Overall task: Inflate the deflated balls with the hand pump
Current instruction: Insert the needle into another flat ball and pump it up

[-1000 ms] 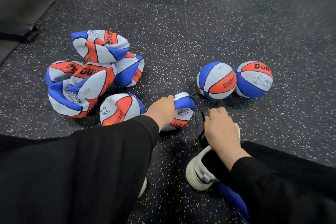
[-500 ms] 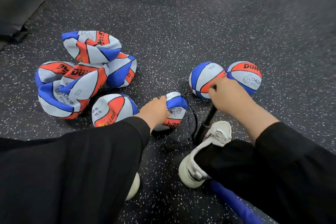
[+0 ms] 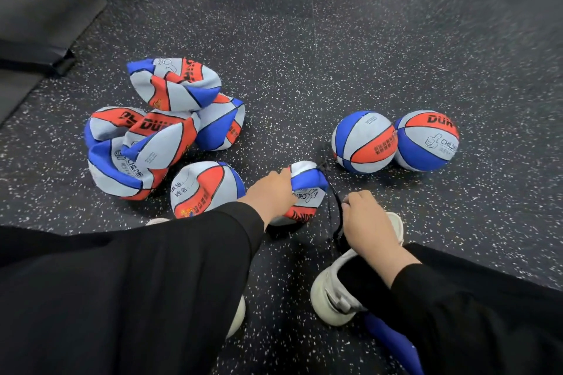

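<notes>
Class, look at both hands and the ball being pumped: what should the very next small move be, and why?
Probably pull the pump handle back up for another stroke. The right hand is low, down by the shoe, gripping the handle, while the left hand holds the ball, which is crumpled and far from round beside the two full balls. The hose runs to it.

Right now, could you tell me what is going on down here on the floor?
A person is pumping up a limp ball: the left hand holds it, and the right hand grips the pump handle, pushed down by the shoe. Two round balls sit right; a crumpled pile waits left.
</notes>
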A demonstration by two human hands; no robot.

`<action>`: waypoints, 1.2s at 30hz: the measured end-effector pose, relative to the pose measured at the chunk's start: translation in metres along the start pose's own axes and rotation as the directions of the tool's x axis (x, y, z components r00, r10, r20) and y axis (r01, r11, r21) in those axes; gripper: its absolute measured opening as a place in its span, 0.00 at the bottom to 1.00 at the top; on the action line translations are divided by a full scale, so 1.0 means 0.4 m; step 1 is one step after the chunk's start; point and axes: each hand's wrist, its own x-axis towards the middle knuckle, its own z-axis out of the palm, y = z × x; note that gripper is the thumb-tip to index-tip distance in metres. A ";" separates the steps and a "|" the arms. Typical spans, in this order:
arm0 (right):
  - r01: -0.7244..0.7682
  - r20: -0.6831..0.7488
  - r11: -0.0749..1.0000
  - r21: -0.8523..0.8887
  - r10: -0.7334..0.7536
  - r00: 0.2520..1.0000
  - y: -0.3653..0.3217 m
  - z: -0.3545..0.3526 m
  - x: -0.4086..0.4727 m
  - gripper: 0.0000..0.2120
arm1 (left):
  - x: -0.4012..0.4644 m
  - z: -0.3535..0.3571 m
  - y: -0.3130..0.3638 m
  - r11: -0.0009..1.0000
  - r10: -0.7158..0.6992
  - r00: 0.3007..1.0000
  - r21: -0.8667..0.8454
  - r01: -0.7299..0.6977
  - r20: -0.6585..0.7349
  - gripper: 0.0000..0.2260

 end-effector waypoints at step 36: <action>-0.164 0.004 0.986 0.015 0.164 0.987 -0.054 -0.289 0.126 0.11 | 0.024 0.001 0.010 0.999 -0.032 0.999 -0.004 0.032 -0.016 0.26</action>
